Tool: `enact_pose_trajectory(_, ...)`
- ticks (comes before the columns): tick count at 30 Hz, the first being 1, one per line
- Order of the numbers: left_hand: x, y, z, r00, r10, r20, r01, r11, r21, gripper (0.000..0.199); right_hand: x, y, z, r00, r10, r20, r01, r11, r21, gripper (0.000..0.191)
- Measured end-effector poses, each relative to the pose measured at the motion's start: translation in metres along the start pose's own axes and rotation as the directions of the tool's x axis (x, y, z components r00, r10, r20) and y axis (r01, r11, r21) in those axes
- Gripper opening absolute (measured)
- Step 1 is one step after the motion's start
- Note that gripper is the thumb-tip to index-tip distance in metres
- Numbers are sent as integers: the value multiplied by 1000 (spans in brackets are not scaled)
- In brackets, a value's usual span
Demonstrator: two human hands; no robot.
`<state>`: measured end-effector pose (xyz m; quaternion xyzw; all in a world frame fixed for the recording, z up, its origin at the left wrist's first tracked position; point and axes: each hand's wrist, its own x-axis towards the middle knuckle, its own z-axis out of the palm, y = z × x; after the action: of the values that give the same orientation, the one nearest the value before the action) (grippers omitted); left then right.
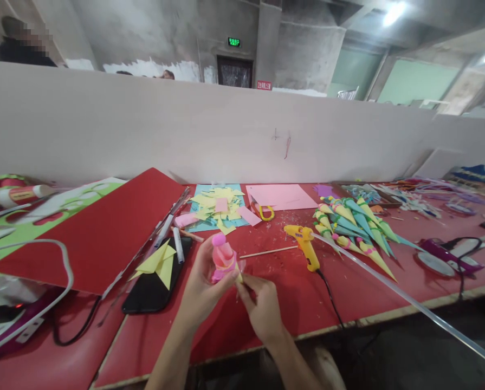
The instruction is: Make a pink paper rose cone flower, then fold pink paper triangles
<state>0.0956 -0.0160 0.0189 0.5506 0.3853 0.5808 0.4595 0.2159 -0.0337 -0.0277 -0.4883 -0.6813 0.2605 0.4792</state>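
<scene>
A small pink and yellow paper piece (pixel 225 260) is held up over the red table (pixel 283 309). My left hand (pixel 201 287) has its fingers wrapped round the pink part from the left. My right hand (pixel 262 303) pinches the pale yellow pointed end at the lower right. Beyond my hands, a thin wooden stick (pixel 269 252) lies on the table. A yellow glue gun (pixel 307 246) rests to its right, with a clear glue stick running out towards the lower right.
Several yellow and green paper cones (pixel 358 227) lie at the right. Yellow paper scraps (pixel 218 208), a pink sheet (pixel 283 196) and yellow-handled scissors (pixel 266 213) are ahead. A black phone (pixel 148 295) and a large red sheet (pixel 104 230) lie left.
</scene>
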Motion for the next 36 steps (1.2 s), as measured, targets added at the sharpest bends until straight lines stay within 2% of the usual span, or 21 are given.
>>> enact_pose_trajectory(5, -2, 7, 5, 997, 57, 48, -56, 998, -18, 59, 0, -2, 0, 997, -16, 76, 22, 997, -78, 25)
enact_pose_trajectory(11, -5, 13, 15, 997, 70, -28, -70, 998, -2, 52, 2, 3, 6, 989, -31, 146, 50, 991, -128, 21)
enact_pose_trajectory(17, -6, 14, 8, 993, 110, -34, -111, 994, -26, 48, 2, 2, 5, 983, -56, 174, 64, 997, -39, 23)
enact_pose_trajectory(21, -6, 14, 3, 997, 81, -6, -81, 996, 22, 51, 1, 1, 3, 978, -78, 195, 88, 995, -43, 18)
enact_pose_trajectory(25, -5, 15, 2, 996, 87, -36, -86, 995, 45, 55, 1, 1, 2, 960, -110, 259, 110, 994, 14, 13)
enact_pose_trajectory(30, -4, 15, 2, 994, 93, -56, -91, 995, 42, 52, 2, 1, 1, 963, -106, 248, 104, 994, 22, 19)
enact_pose_trajectory(36, -4, 10, -2, 992, 127, 30, -129, 985, 118, 50, 0, 0, -1, 961, -49, 273, 49, 999, 7, 25)
